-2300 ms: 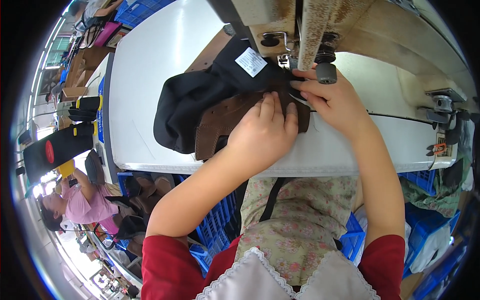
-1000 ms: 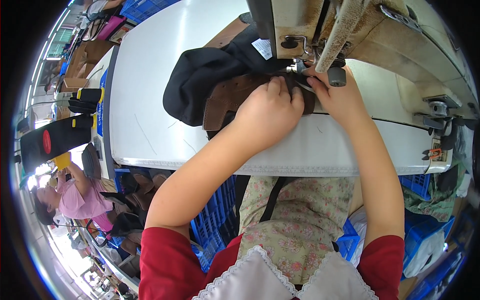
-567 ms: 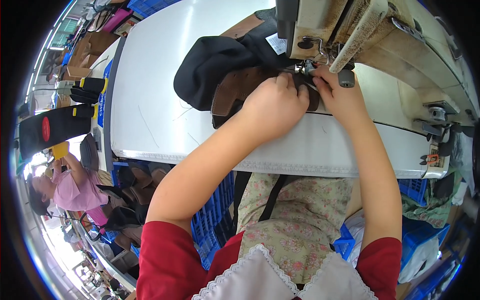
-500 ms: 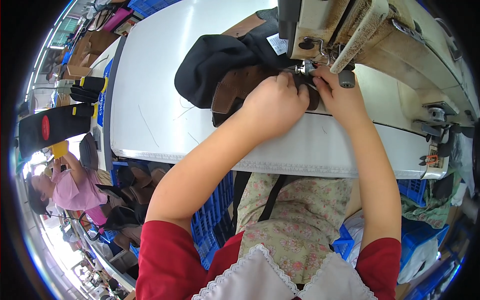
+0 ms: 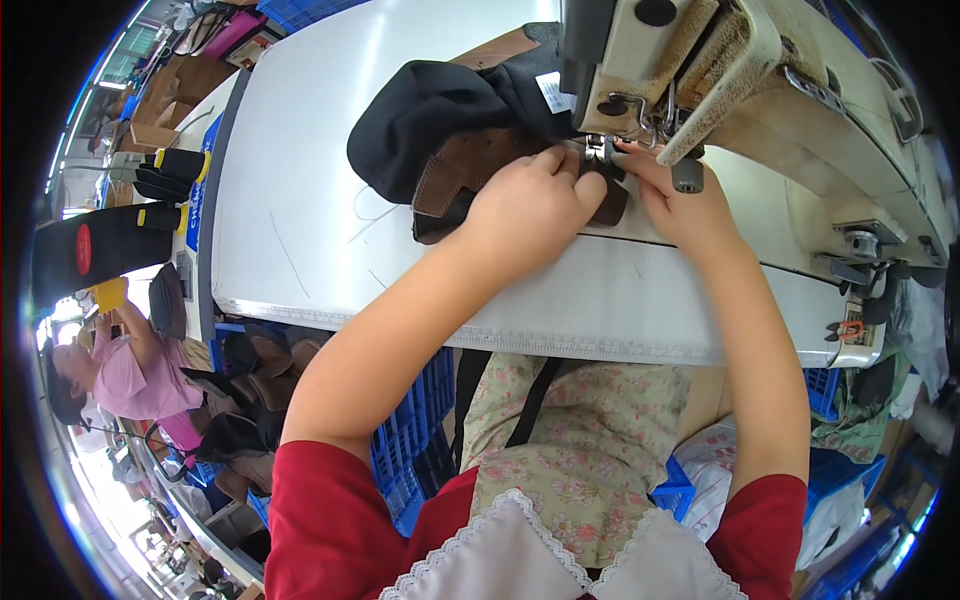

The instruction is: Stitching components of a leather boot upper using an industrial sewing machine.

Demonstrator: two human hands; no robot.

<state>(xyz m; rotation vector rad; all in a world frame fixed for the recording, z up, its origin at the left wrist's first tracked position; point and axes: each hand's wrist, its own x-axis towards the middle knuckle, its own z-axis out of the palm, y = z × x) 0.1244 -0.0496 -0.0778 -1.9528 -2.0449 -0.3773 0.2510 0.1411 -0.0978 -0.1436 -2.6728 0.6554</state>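
Observation:
A soft black fabric piece [image 5: 420, 125] with brown leather panels [image 5: 475, 165] and a small white label lies bunched on the sewing machine's white table. Its right end runs under the presser foot [image 5: 597, 147]. My left hand [image 5: 530, 205] is closed on the brown leather just left of the foot, fingers curled down and their tips partly hidden. Close by on the right, my right hand [image 5: 685, 205] pinches the edge of the piece with thumb and forefinger beside the foot. The machine head [image 5: 670, 70] partly covers these fingertips.
The machine arm overhangs my right hand. A ruler strip [image 5: 560, 340] edges the table in front of me, and loose threads lie on the left. Orange-handled snippers [image 5: 848, 330] rest at the right end. Blue crates [image 5: 415, 420] stand below. A person in pink [image 5: 150, 375] works at the far left.
The whole view has shifted slightly. My left fingers have shifted a little on the leather, with the thumb more bent. Both hands stay beside the presser foot.

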